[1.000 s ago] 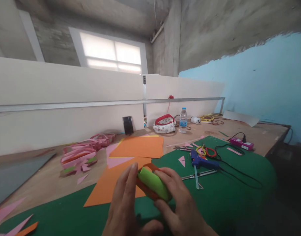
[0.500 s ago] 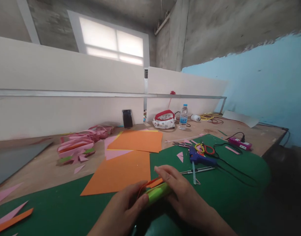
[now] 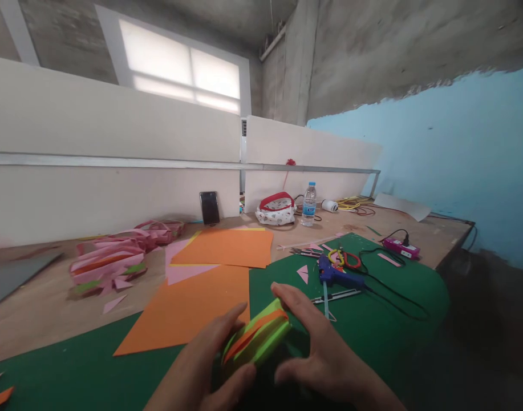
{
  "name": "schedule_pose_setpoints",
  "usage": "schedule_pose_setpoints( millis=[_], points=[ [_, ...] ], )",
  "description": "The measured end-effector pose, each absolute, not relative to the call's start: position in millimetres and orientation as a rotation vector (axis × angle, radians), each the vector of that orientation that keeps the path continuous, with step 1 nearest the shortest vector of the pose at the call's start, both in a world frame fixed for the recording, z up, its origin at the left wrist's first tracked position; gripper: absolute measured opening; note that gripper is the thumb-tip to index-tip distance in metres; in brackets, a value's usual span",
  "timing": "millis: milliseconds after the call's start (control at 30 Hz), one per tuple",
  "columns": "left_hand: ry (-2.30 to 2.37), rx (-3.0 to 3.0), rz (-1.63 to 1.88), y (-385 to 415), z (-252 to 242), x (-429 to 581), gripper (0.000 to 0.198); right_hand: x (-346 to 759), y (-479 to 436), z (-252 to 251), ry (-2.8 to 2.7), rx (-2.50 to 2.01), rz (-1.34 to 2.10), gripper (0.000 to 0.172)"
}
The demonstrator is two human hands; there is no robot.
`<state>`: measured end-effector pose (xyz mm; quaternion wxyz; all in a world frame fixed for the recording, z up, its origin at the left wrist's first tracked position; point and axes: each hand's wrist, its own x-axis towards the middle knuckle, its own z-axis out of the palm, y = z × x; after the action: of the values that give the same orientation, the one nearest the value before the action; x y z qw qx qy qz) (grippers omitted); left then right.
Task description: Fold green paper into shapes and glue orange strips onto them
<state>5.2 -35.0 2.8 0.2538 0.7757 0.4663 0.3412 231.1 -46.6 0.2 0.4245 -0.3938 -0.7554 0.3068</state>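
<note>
A folded bundle of lime-green and orange paper [image 3: 261,334] is held between my two hands, tilted up toward the right. My left hand [image 3: 210,359] closes on its left end, thumb in front and fingers behind. My right hand [image 3: 315,342] has its fingertips curled over the upper right end, while its thumb stands apart below. The bundle's underside is hidden. Just beyond lies a large orange paper sheet [image 3: 193,311] on the green cutting mat [image 3: 415,291]. Close to my right hand are a utility knife [image 3: 340,295] and a blue glue gun [image 3: 342,278].
Pink paper strips [image 3: 111,257] are heaped at left. Behind the orange sheets stand a phone [image 3: 209,208], a white and red pouch [image 3: 276,210] and a water bottle [image 3: 309,204]. Scissors [image 3: 344,260] and a purple power strip [image 3: 401,248] with a cord lie at right.
The paper bundle has turned and lifted, showing its orange band between green sides. My right thumb has moved away from it. The view has swung slightly right.
</note>
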Motion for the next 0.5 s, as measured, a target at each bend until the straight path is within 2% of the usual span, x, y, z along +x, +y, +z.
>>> schedule_pose_setpoints(
  millis=[67, 167, 233, 500],
  points=[
    [1.326, 2.276, 0.910, -34.7, 0.7, 3.7, 0.054, 232.0, -46.4, 1.2, -1.762, -0.969, 1.042, 0.090],
    [1.336, 2.449, 0.881, -35.4, -1.0, 2.9, 0.054, 229.5, -45.0, 0.8, -1.607, -0.887, 1.195, 0.067],
    [1.318, 2.495, 0.899, -36.2, -2.0, 3.1, 0.052, 226.5, -44.7, 1.2, -1.592, -0.902, 1.160, 0.061],
    [1.204, 2.406, 0.978, -36.6, 4.0, 7.5, 0.049, 212.6, -49.4, 18.9, -1.796, -1.024, 0.839, 0.057]
  ],
)
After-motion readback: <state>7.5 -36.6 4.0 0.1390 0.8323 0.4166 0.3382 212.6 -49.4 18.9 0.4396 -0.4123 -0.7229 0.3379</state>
